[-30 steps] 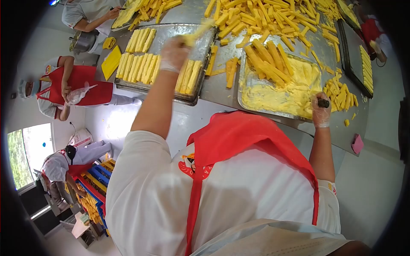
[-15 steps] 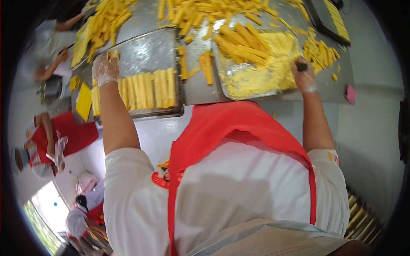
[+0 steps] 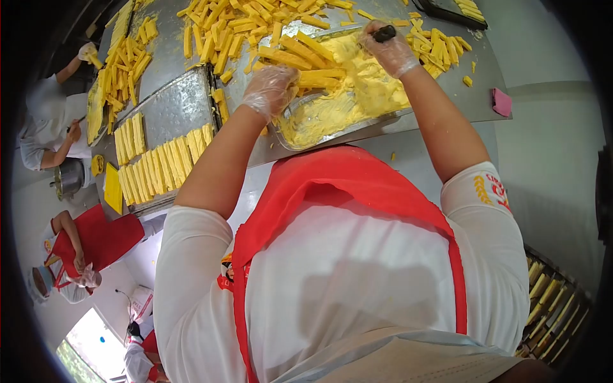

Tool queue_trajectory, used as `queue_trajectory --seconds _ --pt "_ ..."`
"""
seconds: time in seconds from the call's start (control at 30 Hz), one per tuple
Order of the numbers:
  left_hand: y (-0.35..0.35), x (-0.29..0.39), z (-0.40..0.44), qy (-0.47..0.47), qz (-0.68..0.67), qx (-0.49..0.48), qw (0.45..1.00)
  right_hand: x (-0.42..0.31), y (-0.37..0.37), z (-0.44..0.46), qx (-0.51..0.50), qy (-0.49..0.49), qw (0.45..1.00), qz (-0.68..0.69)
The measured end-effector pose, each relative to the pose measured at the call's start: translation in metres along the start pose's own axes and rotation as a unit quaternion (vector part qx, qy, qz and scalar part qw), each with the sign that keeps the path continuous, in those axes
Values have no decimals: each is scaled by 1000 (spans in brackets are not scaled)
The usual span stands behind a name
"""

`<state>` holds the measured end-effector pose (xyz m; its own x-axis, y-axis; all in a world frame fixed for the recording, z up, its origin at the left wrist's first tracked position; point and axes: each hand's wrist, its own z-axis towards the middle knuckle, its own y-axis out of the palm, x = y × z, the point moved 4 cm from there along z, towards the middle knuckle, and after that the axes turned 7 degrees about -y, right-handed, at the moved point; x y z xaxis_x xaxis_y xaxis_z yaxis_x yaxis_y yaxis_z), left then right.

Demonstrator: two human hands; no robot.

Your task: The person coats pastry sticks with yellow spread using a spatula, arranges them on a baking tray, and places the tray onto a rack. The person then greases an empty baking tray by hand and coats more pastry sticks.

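Note:
My left hand (image 3: 271, 89), in a clear plastic glove, is at the left edge of a metal tray (image 3: 332, 135) spread with yellow cream (image 3: 377, 80). Its fingers curl beside the yellow sticks (image 3: 300, 54) piled in that tray; what they hold, if anything, is hidden. Over the cream at the tray's upper right, my gloved right hand (image 3: 391, 52) is closed on a dark-handled tool (image 3: 384, 34), whose working end is not clear. Farther left, coated sticks (image 3: 159, 169) lie in rows on another metal tray (image 3: 207, 105).
Loose yellow sticks (image 3: 236, 25) are heaped at the table's back, with a smaller pile (image 3: 437, 48) at right. A yellow sheet (image 3: 113, 188) and a pink item (image 3: 501, 102) lie near the edges. Co-workers stand at left; a rack (image 3: 552, 306) is at lower right.
My left hand has come back from the tray of rows to the sticks in the cream tray. Another coated stick lies in the upper row. The view has shifted, and my right hand is over the cream.

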<state>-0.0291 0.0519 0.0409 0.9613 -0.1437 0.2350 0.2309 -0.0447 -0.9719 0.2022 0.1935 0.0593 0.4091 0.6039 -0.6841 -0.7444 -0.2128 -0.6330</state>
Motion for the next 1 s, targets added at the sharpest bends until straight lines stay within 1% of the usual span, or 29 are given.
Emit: queue_trajectory --seconds 0.03,0.07,0.1,0.17,0.2,0.23,0.27,0.3,0.33,0.37,0.4,0.43,0.47,0.5,0.53,0.57,0.6,0.63,0.67,0.7,0.73,0.77,0.8,0.87,0.9,0.93,0.97,1.0 --pt "-3 2 -5 -8 -66 22 998 13 6 -3 -62 45 997 7" --pt "-6 5 -10 -18 -132 46 990 26 -3 -11 -77 73 992 -72" --pt "-3 10 -12 -22 -128 44 991 28 -10 -15 -78 71 992 -66" --pt "3 15 -19 -74 -179 150 970 25 -26 -21 -22 -32 994 -102" --pt "8 23 -21 -79 -178 148 970 18 -29 -23 -27 -105 983 -152" --pt "14 30 -22 -108 -200 151 962 10 -34 -28 -30 -105 983 -148" --pt "19 35 -21 -136 -220 155 953 1 -38 -35 -39 -99 992 -65" --pt "28 40 -22 -139 -217 156 953 -10 -41 -42 -46 -92 995 17" --pt "40 42 -25 -161 -227 170 945 -25 -44 -51 -47 -93 994 22" --pt "46 45 -27 -181 -236 184 937 -40 -42 -59 -72 -57 987 132" --pt "44 53 -27 -184 -232 182 938 -50 -38 -65 -96 -20 966 241" --pt "43 62 -27 -193 -273 123 935 -51 -29 -72 -90 -27 956 278" --pt "46 69 -28 -201 -312 62 927 -33 -21 -76 -99 -67 972 200" --pt "48 73 -29 -202 -308 59 928 -14 -18 -76 -106 -105 981 121" --pt "49 77 -31 -189 -268 81 941 -1 -23 -75 -103 -105 981 126" --pt "49 81 -31 -175 -228 104 952 13 -30 -74 -91 -76 984 136" --pt "49 85 -30 -175 -225 104 953 22 -33 -73 -80 -48 985 145" --pt "49 87 -29 -204 -250 109 940 12 -40 -71 -79 -48 985 148" --pt "50 89 -28 -233 -276 113 926 -4 -44 -70 -103 -64 976 182" --pt "48 94 -24 -233 -274 112 926 -21 -44 -70 -126 -79 965 216" --pt "44 99 -20 -247 -313 107 911 -33 -32 -77 -148 -45 926 345" --pt "40 102 -17 -261 -351 102 894 -44 -31 -80 -160 -60 926 337" --pt "37 105 -16 -259 -348 100 895 -30 -28 -80 -149 -63 944 287" --pt "32 109 -19 -276 -289 78 913 22 -23 -73 -115 -60 971 203" --pt "35 104 -20 -275 -288 79 914 27 -32 -67 -95 -56 980 168" --pt "39 102 -21 -203 -228 91 948 32 -38 -67 -88 -19 981 174" --pt "42 102 -22 -129 -166 102 972 31 -40 -70 -89 -18 981 174" --pt "43 101 -22 -130 -168 101 972 10 -42 -71 -90 -47 977 188"
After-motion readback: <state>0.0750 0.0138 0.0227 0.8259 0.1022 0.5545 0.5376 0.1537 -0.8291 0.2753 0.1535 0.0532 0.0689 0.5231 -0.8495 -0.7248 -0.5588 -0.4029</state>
